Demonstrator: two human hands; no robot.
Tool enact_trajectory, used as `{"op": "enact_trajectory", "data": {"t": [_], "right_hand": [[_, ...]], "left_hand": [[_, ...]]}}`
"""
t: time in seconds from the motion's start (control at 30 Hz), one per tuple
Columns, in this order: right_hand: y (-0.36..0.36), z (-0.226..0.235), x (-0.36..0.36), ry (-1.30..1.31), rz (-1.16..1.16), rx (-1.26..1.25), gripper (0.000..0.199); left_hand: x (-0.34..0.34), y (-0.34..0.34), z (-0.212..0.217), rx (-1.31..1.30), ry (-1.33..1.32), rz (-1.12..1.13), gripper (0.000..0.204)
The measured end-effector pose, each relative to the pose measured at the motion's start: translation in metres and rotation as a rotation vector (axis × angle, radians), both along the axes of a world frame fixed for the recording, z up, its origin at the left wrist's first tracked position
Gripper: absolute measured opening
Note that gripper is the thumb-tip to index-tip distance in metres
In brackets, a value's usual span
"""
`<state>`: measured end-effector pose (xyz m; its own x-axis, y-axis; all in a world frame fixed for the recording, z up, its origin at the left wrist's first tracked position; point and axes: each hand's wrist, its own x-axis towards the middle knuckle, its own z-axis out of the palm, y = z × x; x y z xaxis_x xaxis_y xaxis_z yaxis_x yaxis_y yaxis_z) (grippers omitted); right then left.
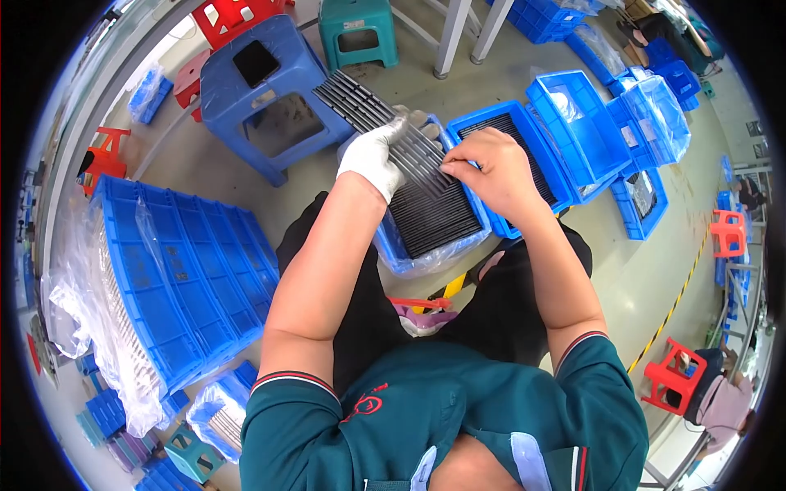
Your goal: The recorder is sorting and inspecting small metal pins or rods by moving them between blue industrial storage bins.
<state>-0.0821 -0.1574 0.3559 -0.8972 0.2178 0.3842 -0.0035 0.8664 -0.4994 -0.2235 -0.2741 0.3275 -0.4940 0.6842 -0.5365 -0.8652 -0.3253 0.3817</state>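
My left hand point(373, 157), in a white glove, is closed round a flat row of slim dark rods point(352, 100). The rods slant from the upper left down toward my right hand, and light marks show along them. My bare right hand point(496, 168) pinches at the lower right end of this row; whether it grips one rod or several is too small to tell. Below both hands, more dark rods point(434, 222) lie packed side by side in a plastic-lined blue bin point(413, 263). Just right of it, a second blue bin point(559, 182) also holds dark rods, partly hidden by my right hand.
Stacked blue crates point(176, 278) wrapped in clear film rise at my left. A blue stool point(237, 90) and a green stool point(358, 33) stand ahead. Further blue bins point(581, 131) sit at the right. A red stool point(675, 376) and a seated person point(725, 401) are at far right.
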Motion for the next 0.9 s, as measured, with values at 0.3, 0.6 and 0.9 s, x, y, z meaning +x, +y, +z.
{"op": "enact_trajectory", "data": {"t": [0.3,0.6,0.9], "right_hand": [[-0.007,-0.002,0.000,0.068,-0.083,-0.244,0.009],[-0.034,-0.003,-0.004,0.179,0.090,0.520,0.007],[-0.011,-0.009,-0.004,0.065,-0.058,0.082,0.008]], "left_hand": [[-0.003,0.001,-0.007,-0.011,0.017,0.038,0.007],[-0.006,0.007,-0.016,-0.096,0.057,0.108,0.009],[0.003,0.002,0.002,0.116,0.031,0.051,0.009]]}}
